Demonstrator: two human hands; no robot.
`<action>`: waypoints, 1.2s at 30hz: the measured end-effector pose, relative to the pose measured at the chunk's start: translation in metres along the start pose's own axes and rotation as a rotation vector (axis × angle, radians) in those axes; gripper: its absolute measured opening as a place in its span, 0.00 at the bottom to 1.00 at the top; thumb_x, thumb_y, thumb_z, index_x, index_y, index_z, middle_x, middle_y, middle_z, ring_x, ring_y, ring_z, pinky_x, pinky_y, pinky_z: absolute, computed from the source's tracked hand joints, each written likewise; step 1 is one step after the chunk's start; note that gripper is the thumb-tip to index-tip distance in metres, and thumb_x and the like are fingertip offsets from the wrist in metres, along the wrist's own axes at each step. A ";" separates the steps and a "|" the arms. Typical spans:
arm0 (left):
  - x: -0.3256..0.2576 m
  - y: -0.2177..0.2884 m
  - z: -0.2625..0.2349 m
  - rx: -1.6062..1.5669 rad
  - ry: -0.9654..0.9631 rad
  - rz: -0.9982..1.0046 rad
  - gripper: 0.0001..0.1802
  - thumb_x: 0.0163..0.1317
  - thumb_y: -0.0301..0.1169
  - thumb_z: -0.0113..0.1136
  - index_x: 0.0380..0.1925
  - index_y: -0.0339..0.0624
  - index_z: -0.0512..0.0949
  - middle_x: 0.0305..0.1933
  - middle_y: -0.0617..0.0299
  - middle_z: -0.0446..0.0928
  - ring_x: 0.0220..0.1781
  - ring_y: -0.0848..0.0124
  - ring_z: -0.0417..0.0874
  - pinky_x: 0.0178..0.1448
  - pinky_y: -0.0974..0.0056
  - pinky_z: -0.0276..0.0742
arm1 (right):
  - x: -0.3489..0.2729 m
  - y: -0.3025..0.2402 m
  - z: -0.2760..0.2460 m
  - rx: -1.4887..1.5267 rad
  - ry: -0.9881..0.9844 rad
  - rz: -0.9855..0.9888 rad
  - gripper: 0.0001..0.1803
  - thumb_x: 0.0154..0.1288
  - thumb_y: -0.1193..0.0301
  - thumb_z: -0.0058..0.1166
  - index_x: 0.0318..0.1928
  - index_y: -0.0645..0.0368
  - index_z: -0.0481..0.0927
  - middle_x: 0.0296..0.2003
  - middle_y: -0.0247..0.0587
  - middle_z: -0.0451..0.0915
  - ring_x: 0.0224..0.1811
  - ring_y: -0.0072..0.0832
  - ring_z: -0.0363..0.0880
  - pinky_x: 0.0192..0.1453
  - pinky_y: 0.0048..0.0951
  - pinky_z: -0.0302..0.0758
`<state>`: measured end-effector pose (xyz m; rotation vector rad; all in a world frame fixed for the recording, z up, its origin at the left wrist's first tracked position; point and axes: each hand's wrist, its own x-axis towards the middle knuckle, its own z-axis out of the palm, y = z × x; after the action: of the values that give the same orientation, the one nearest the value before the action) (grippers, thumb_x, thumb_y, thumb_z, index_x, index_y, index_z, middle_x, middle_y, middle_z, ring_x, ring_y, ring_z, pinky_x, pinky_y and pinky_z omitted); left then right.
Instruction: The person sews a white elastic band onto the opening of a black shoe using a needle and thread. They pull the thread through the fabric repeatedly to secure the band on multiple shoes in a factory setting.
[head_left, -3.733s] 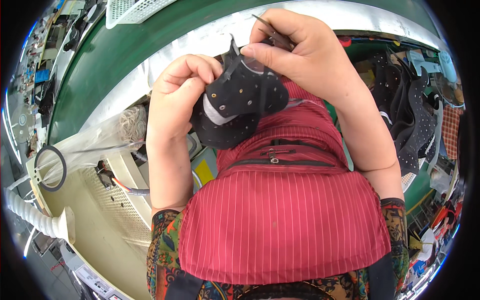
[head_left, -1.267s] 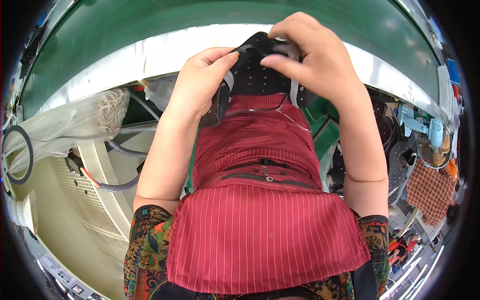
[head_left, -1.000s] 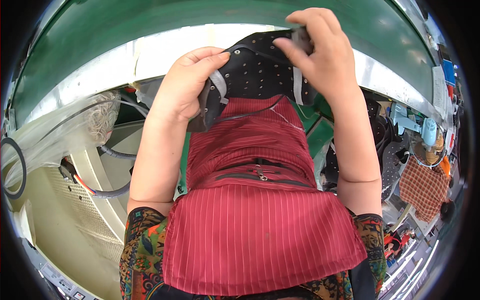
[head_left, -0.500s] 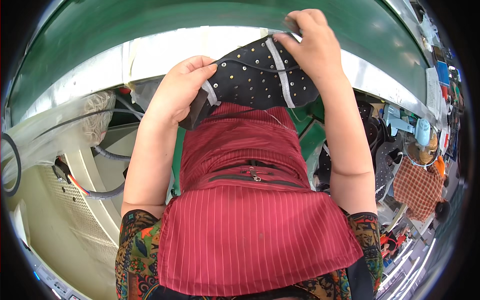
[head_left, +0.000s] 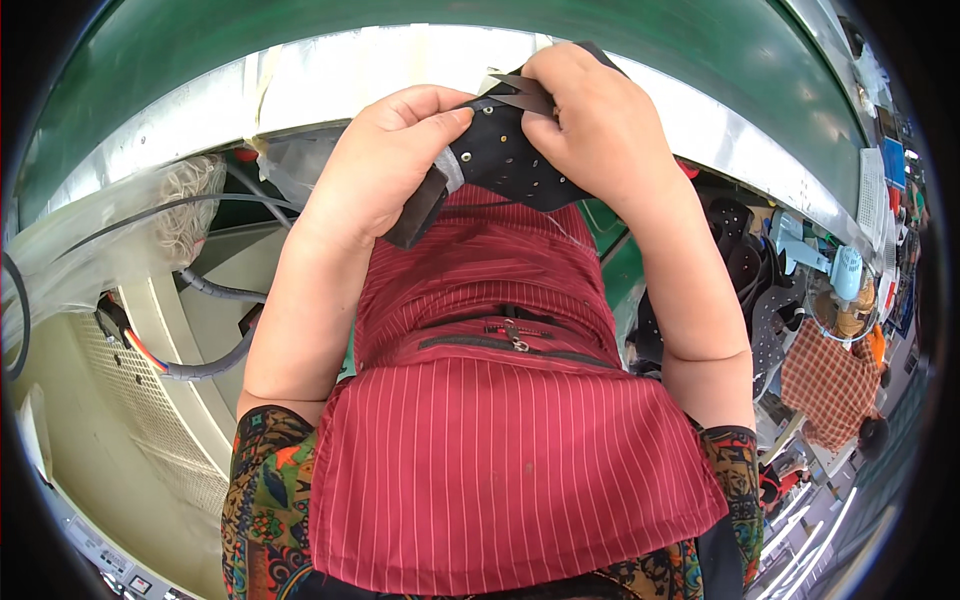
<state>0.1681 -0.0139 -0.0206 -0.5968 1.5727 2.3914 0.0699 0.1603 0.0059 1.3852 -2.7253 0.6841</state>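
Note:
A black fabric piece point(head_left: 508, 160), dotted with small metal studs or eyelets, is held up over my lap. My left hand point(head_left: 400, 150) pinches its left edge between thumb and fingers, beside a grey strip point(head_left: 452, 172). A dark flap of the piece hangs below that hand. My right hand point(head_left: 600, 125) is closed round dark thread snips point(head_left: 524, 95). Their two pointed blades lie apart at the top edge of the fabric, pointing toward my left fingertips. The handle of the snips is hidden inside my right hand, and part of the fabric is behind it.
A green work surface point(head_left: 420, 22) with a pale metal edge point(head_left: 340, 75) lies ahead. On the left are a clear plastic bag point(head_left: 120, 220) and cables point(head_left: 225, 370). More black studded pieces point(head_left: 770, 310) and a light-blue fan point(head_left: 846, 270) are on the right.
My right hand has come down and left, bringing the snips to the fabric's top edge. The fabric is now folded and bunched, with its right part covered. My left hand moved slightly right.

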 end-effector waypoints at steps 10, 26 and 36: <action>0.000 0.002 0.006 -0.007 0.024 0.009 0.14 0.63 0.26 0.54 0.47 0.32 0.76 0.41 0.58 0.80 0.39 0.76 0.81 0.43 0.72 0.78 | -0.001 -0.013 -0.032 0.950 -0.128 0.347 0.16 0.59 0.80 0.51 0.50 0.64 0.73 0.32 0.31 0.78 0.36 0.14 0.75 0.39 0.15 0.68; 0.001 -0.003 0.007 -0.166 -0.009 0.022 0.16 0.64 0.23 0.49 0.51 0.30 0.73 0.46 0.55 0.79 0.44 0.74 0.80 0.49 0.71 0.76 | 0.015 0.009 -0.007 0.504 -0.084 0.441 0.10 0.58 0.70 0.58 0.35 0.65 0.80 0.25 0.31 0.78 0.29 0.14 0.72 0.33 0.19 0.70; -0.001 -0.014 0.004 -0.104 0.040 0.078 0.16 0.65 0.24 0.48 0.53 0.36 0.71 0.40 0.59 0.79 0.40 0.77 0.79 0.45 0.73 0.74 | 0.020 0.012 0.016 0.324 -0.095 0.332 0.10 0.58 0.68 0.56 0.32 0.64 0.78 0.22 0.35 0.77 0.25 0.17 0.71 0.31 0.23 0.69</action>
<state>0.1735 -0.0043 -0.0301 -0.6167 1.5222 2.5468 0.0512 0.1455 -0.0092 1.0325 -3.0613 1.1497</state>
